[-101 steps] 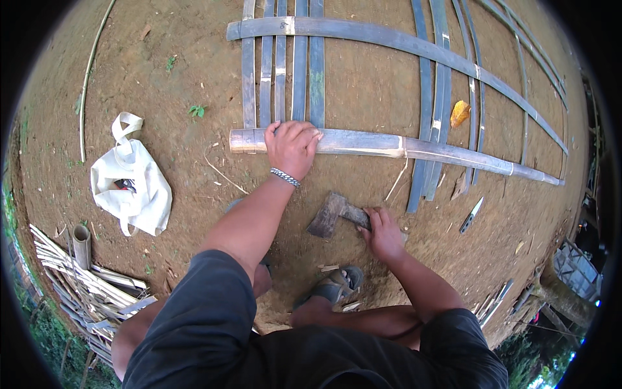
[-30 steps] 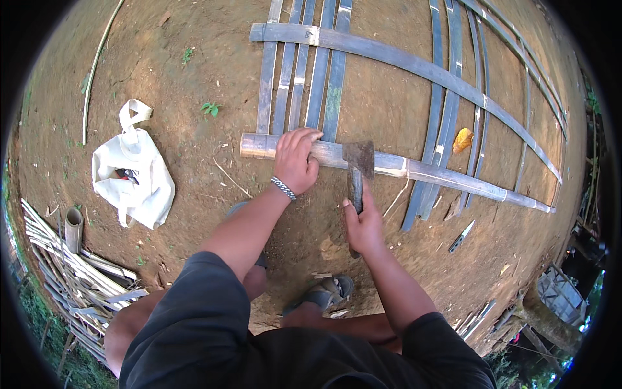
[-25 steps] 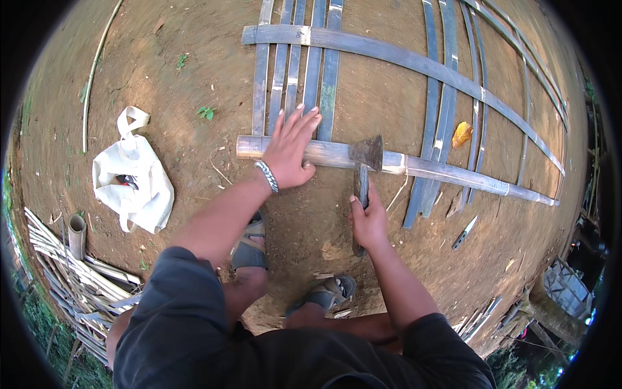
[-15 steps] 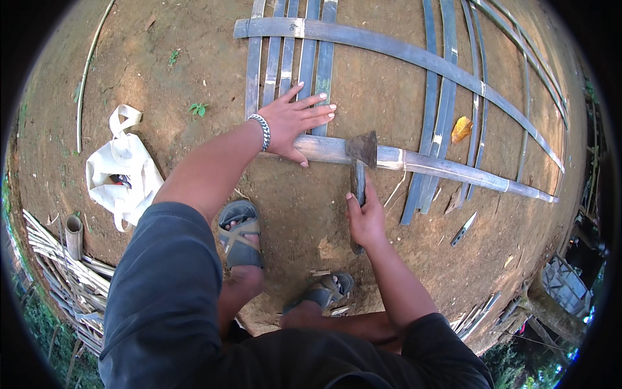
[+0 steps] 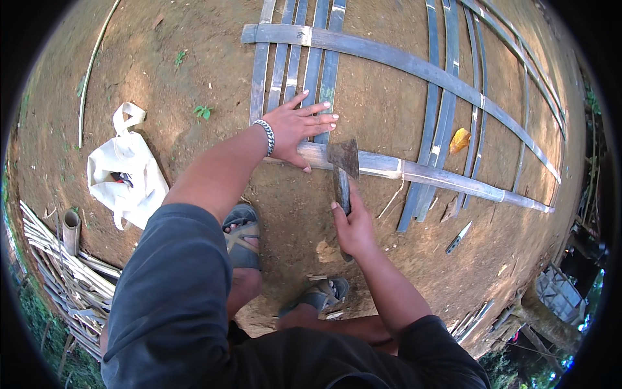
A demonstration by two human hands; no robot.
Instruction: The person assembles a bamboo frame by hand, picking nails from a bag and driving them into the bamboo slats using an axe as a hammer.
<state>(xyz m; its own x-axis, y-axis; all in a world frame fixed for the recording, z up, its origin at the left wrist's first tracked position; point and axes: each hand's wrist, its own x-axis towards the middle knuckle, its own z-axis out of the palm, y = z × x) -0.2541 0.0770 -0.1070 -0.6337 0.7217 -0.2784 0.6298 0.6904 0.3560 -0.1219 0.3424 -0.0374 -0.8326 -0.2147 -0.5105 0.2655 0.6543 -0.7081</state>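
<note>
My left hand [image 5: 297,128] lies flat with fingers spread over the near end of a bamboo strip [image 5: 440,183] and the crossing slats [image 5: 313,74]. A chain bracelet circles that wrist. In my right hand [image 5: 356,230] is the dark handle of a hatchet [image 5: 343,159], the fingers wrapped round it. Its rusty, flared head is over the same bamboo strip, just right of my left hand; whether it touches the strip I cannot tell. A second long bamboo strip [image 5: 402,61] crosses the slats farther off.
More slats [image 5: 433,123] lie under both strips to the right. A knife [image 5: 459,238] and a yellow leaf [image 5: 460,141] are on the dirt. To the left are a white cloth bag [image 5: 133,172], a bamboo tube [image 5: 71,231] and piled sticks [image 5: 71,279]. My sandalled feet stand close by.
My right hand has brought the hatchet leftward along the bamboo strip, nearer to my left hand. The left hand stays spread in place. The whole view has shifted slightly.
</note>
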